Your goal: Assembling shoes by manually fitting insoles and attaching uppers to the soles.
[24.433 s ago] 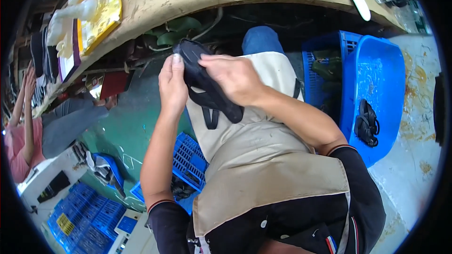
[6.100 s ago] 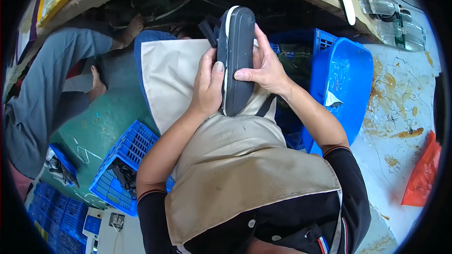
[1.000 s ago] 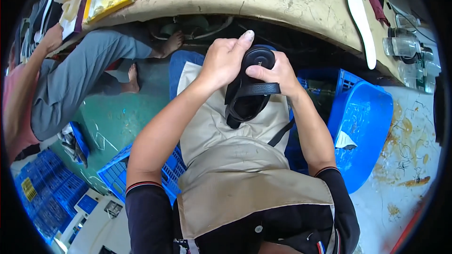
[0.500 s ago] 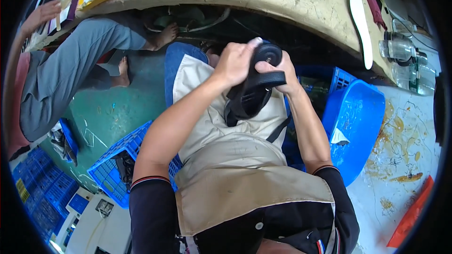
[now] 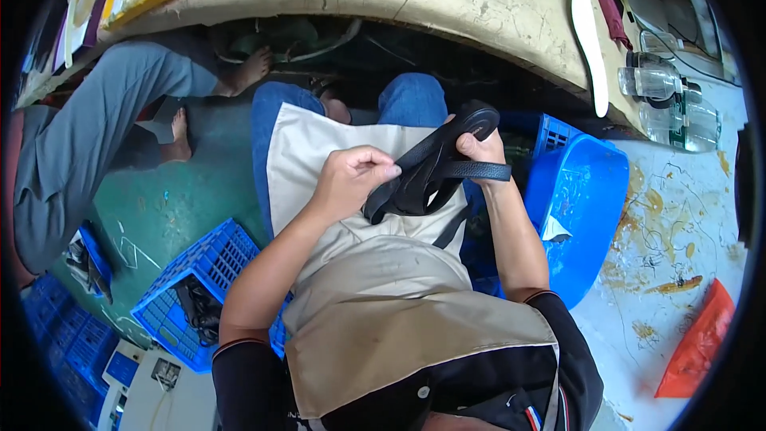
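Note:
A black sandal [image 5: 435,164] with straps lies across my lap over a beige apron [image 5: 375,271]. My right hand [image 5: 479,148] grips the sandal near its far end, thumb over a strap. My left hand [image 5: 351,179] pinches the sandal's near edge with closed fingers. Both hands hold the same sandal just in front of my knees.
A blue plastic crate [image 5: 582,207] stands at my right, another blue crate [image 5: 187,295] with dark straps inside at my lower left. A worn workbench [image 5: 447,0] carries a white insole [image 5: 589,44] and clear bottles [image 5: 662,84]. Another person's legs [image 5: 104,120] are at left.
The sandal has been lowered and turned flatter across my lap. My left hand slid from the sandal's top down to its near edge.

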The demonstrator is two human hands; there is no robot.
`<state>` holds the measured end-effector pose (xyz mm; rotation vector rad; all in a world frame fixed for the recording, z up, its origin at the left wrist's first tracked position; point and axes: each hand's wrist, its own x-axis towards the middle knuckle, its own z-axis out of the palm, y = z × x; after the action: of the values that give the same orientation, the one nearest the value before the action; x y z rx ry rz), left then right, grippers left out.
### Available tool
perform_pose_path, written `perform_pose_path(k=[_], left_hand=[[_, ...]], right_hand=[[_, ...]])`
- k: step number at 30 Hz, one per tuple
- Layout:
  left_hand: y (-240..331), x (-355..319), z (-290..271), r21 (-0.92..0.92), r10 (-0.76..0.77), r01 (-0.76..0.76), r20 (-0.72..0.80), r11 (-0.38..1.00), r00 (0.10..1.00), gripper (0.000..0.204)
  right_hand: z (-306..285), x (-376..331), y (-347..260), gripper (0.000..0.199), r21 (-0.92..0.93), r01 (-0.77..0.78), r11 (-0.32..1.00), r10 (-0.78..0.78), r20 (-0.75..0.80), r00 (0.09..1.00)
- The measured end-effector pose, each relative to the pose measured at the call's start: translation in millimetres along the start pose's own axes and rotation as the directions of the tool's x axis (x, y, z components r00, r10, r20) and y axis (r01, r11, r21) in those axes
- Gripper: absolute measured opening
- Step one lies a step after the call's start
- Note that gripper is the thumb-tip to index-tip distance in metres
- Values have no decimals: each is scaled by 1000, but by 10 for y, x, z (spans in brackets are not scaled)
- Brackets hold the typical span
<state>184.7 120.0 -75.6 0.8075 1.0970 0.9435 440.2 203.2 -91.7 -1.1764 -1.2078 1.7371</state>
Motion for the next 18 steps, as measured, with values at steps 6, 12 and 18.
perform_pose_path(k=[6,12,18], left_hand=[[-52,64,88,44,-53,56,-72,997,996,10],[-29,165,186,-190,-117,123,40,974,992,8],[-12,124,307,-181,-132,139,50,974,990,7]], right_hand=[[11,-51,-24,44,158,22,987,-30,47,998],[-27,-90,-43,43,155,20,988,-42,138,990],[36,-161,-84,38,262,-10,965,-39,184,982]])
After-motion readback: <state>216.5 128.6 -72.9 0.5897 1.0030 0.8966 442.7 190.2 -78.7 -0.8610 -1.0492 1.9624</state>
